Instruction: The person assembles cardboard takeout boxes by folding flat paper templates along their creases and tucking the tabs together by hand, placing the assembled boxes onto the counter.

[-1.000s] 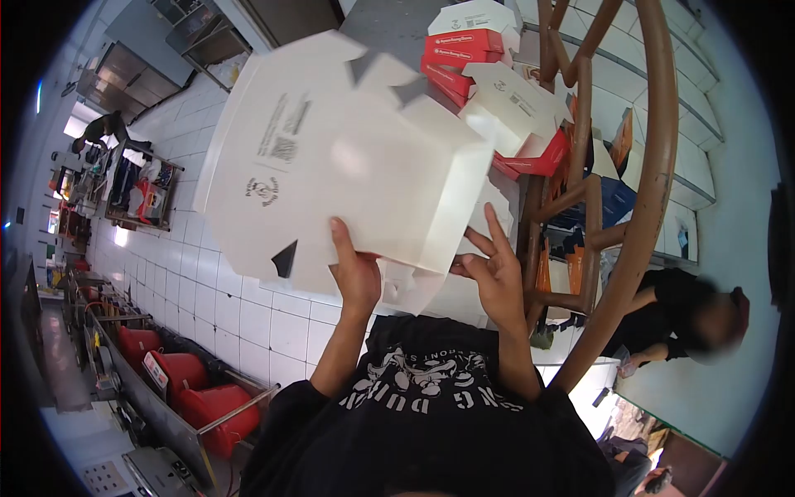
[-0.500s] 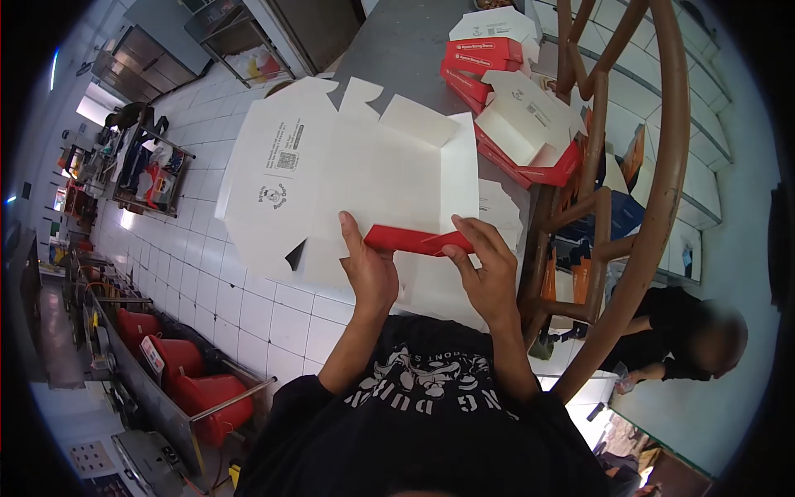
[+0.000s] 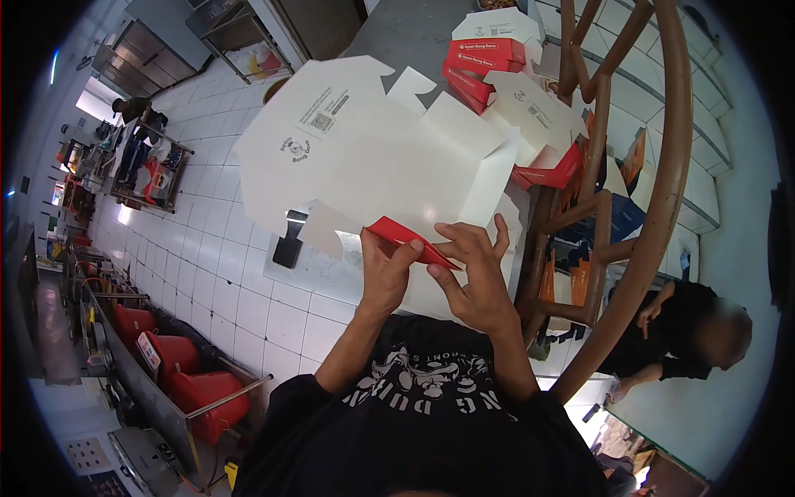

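Observation:
A partly folded cardboard food box (image 3: 389, 166) is tilted in front of me, its white inside facing up and printed text on its wide lid. Along its near edge a red side flap (image 3: 407, 238) stands folded. My left hand (image 3: 385, 277) is closed on this flap, with the thumb pressed on the red face. My right hand (image 3: 480, 282) is at the flap's right end, thumb and index finger around its corner and the other fingers raised apart. The exact contact of the right fingertips is partly hidden.
Folded red-and-white boxes (image 3: 489, 56) are piled on the grey table (image 3: 397, 37) at the far right. A brown metal rail (image 3: 675, 166) runs along my right. A black object (image 3: 287, 251) lies near the table's left edge. Another person (image 3: 675, 331) is at the lower right.
The box has turned clockwise and shifted right, uncovering the black object. My left thumb has moved onto the red flap. My right fingers have loosened and spread at its corner.

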A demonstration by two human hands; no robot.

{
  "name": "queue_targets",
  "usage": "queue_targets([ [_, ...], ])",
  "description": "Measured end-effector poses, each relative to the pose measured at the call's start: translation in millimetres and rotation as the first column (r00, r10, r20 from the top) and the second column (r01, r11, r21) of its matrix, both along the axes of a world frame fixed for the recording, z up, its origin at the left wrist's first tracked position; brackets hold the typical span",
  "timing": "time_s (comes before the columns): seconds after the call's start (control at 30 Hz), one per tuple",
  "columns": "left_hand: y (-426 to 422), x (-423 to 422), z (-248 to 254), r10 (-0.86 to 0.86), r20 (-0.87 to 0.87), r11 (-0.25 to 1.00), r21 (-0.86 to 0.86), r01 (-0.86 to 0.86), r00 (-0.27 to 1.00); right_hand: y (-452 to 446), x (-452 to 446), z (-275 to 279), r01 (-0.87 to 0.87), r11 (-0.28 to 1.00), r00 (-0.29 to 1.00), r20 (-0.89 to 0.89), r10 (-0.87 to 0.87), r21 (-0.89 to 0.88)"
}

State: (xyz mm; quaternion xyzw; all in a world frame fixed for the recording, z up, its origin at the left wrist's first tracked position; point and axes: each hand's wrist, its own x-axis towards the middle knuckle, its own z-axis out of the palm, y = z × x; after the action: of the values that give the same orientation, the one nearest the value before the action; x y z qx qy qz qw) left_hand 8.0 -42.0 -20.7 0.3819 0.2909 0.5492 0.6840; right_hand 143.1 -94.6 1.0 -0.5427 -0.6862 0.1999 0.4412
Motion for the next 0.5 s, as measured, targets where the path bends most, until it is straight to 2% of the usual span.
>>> queue_targets([
  [0.13,0.2,4.3,-7.3,0.057,-0.033,0.997,-0.054,-0.058,0.998,1.1,4.1,-3.6,0.033,0.999,0.998,-0.050,-0.034,-0.017],
  [0.2,1.9,6.2,-6.9,0.088,-0.045,0.993,-0.072,-0.091,0.995,1.0,2.8,-16.2,0.165,0.986,0.963,-0.219,-0.159,0.013],
  [0.23,3.7,5.0,-4.3,0.093,0.018,0.994,-0.061,-0.091,0.996,2.2,1.1,-21.4,0.164,0.986,0.964,-0.216,-0.157,0.015],
  [0.3,4.7,4.1,1.9,0.097,0.079,0.994,-0.054,-0.093,0.992,4.1,-4.5,-28.6,0.259,0.960,0.845,-0.505,-0.173,0.105],
  [0.4,1.9,3.5,6.3,0.054,0.118,0.998,-0.049,-0.049,0.992,4.4,-15.4,-27.8,0.356,0.932,0.775,-0.581,-0.250,0.073],
  [0.43,-0.7,4.3,3.3,0.089,0.055,0.995,-0.039,-0.087,0.995,4.2,-14.7,-27.8,0.358,0.931,0.774,-0.581,-0.253,0.073],
  [0.5,-0.6,3.7,-2.2,0.121,-0.005,0.992,-0.025,-0.121,0.993,4.6,-12.8,-25.8,0.382,0.915,0.861,-0.409,-0.302,0.129],
])
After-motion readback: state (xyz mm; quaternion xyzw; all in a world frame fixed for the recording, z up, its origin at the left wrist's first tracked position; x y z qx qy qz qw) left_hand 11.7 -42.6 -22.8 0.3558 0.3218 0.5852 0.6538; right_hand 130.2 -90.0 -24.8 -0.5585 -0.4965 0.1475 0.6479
